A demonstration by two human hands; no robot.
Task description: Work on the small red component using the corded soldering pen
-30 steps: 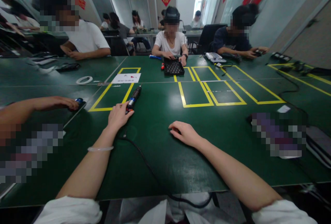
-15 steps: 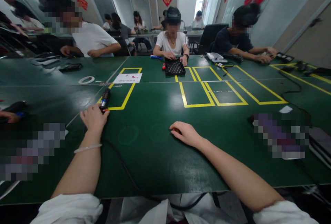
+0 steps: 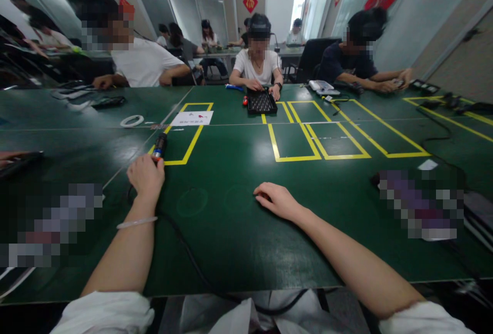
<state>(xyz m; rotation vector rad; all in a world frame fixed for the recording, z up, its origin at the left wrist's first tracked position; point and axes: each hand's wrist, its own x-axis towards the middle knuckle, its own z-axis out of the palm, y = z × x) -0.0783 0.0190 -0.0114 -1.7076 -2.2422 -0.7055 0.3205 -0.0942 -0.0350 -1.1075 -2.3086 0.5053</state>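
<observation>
My left hand is closed around the near end of a black cylindrical tool with a blue band and a bit of orange. The tool's far end points away from me, at the left edge of a yellow-taped rectangle. What kind of tool it is I cannot make out, and its near part is hidden under my fingers. A black cord runs from beside my left wrist toward the table edge. My right hand rests on the green table, fingers loosely curved, thumb a little apart, nothing visible in it.
A printed white paper lies beyond the tool, with a white ring to its left. Across the table a person holds a black tray of small parts. Blurred-out objects flank my arms. More yellow-taped rectangles mark the table.
The fingers of my left hand, spread over the tool's near end before, now wrap around it. My right hand has stayed in place. The view has shifted slightly.
</observation>
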